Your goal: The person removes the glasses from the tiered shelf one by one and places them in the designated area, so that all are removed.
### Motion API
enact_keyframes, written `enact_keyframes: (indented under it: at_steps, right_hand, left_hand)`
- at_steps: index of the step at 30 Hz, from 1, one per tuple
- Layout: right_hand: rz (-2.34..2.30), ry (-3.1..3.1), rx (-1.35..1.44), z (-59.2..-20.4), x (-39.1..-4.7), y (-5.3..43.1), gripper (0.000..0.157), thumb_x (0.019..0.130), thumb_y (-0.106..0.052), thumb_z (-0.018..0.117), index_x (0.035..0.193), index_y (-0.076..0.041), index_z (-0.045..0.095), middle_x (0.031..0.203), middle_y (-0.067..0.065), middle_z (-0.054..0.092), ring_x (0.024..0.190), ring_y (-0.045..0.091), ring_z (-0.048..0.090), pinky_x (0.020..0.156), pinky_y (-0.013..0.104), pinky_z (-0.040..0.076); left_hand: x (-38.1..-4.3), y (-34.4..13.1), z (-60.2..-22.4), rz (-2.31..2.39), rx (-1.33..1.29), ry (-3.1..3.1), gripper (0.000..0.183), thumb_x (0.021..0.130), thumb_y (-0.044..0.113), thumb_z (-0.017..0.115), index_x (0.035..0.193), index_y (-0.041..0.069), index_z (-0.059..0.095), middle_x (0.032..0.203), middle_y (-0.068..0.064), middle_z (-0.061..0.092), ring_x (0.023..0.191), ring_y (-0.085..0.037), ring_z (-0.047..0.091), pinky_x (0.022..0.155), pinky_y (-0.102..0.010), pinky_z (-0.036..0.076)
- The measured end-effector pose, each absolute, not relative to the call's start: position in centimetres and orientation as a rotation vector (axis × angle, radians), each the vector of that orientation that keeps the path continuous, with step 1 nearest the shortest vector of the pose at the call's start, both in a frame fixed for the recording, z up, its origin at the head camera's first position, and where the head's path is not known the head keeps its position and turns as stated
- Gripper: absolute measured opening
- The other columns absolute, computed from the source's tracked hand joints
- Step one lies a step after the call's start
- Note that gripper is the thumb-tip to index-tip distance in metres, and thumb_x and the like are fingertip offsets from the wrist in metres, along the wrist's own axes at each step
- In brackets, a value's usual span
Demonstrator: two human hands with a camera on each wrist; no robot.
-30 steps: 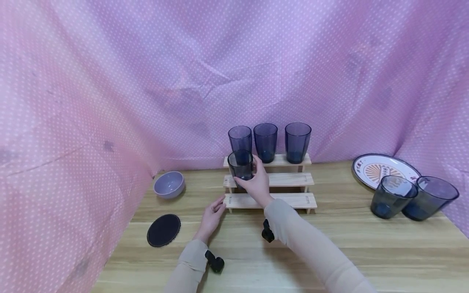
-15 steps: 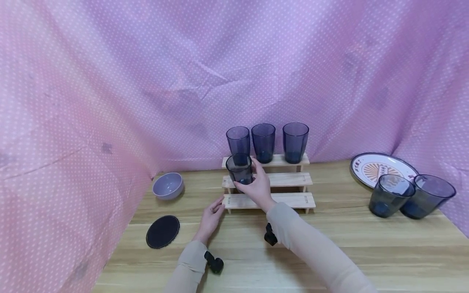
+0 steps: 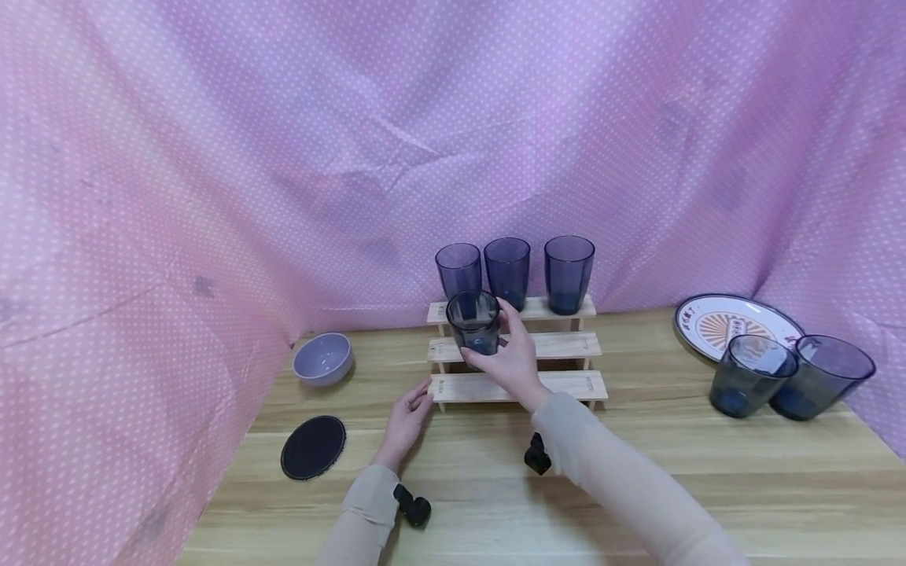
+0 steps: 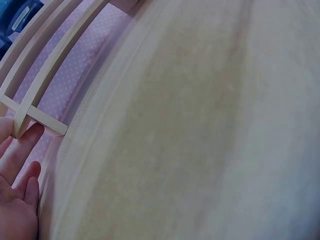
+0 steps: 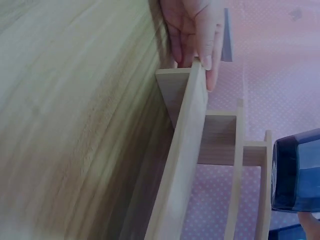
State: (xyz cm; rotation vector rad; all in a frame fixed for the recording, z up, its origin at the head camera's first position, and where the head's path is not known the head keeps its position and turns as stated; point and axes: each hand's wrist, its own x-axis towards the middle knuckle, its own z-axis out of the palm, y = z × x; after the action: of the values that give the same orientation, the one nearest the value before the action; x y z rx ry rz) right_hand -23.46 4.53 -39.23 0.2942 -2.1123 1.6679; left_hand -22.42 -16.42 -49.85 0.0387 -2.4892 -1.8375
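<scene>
My right hand (image 3: 511, 358) grips a dark tinted drinking glass (image 3: 476, 334) by its side, thumb toward me and fingers behind. The glass overlaps the left part of the middle tier of a three-step wooden display stand (image 3: 559, 385). In the right wrist view, that glass (image 5: 299, 172) shows at the right edge beside the upper planks, with a fingertip below it. My left hand (image 3: 406, 424) pinches the left end of the lowest plank; the right wrist view shows its thumb (image 5: 205, 37) on the plank's face. Three similar glasses (image 3: 569, 275) stand on the top tier.
Two more tinted glasses (image 3: 752, 381) stand at the right, in front of a round patterned plate (image 3: 697, 322). At the left are a small lilac bowl (image 3: 323, 360) and a black round coaster (image 3: 314, 448). A pink dotted cloth (image 3: 396, 157) hangs behind the wooden table (image 3: 481, 487).
My right hand and the glass dip slightly, then shift right along the middle tier. My left hand stays at the stand's lower left end, and the head view has drifted slightly.
</scene>
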Motion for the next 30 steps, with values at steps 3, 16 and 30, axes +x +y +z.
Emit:
enact_keyframes:
  at_steps: [3, 16, 30]
  right_hand:
    - [1.676, -2.106, 0.274, -39.1, -23.2, 5.2, 0.09, 0.063, -0.012, 0.087, 0.14, -0.016, 0.04, 0.117, 0.017, 0.056, 0.11, 0.027, 0.052, 0.086, 0.048, 0.052]
    - [1.643, -2.048, 0.284, -39.1, -21.7, 9.2, 0.09, 0.061, -0.002, 0.087, 0.138, -0.014, 0.042, 0.122, 0.015, 0.056, 0.11, 0.029, 0.055, 0.083, 0.05, 0.054]
    - [1.735, -1.999, 0.215, -40.1, -20.3, 13.0, 0.09, 0.061, 0.005, 0.085, 0.138, -0.011, 0.041, 0.121, 0.011, 0.053, 0.105, 0.012, 0.05, 0.074, 0.007, 0.048]
  left_hand:
    - [-22.1, -16.4, -49.4, -1.835, 0.021, -2.493, 0.039, 0.096, 0.017, 0.055, 0.134, 0.005, 0.053, 0.133, -0.02, 0.054, 0.12, -0.029, 0.055, 0.102, -0.041, 0.043]
    - [-20.9, -15.9, -46.9, -1.823, 0.002, -2.525, 0.039, 0.097, 0.011, 0.053, 0.134, -0.001, 0.05, 0.136, -0.022, 0.051, 0.122, -0.034, 0.052, 0.103, -0.045, 0.041]
    - [-22.6, -16.4, -50.0, -1.826, 0.045, -2.52, 0.041, 0.097, 0.021, 0.055, 0.135, 0.01, 0.052, 0.136, -0.015, 0.053, 0.123, -0.028, 0.053, 0.105, -0.042, 0.039]
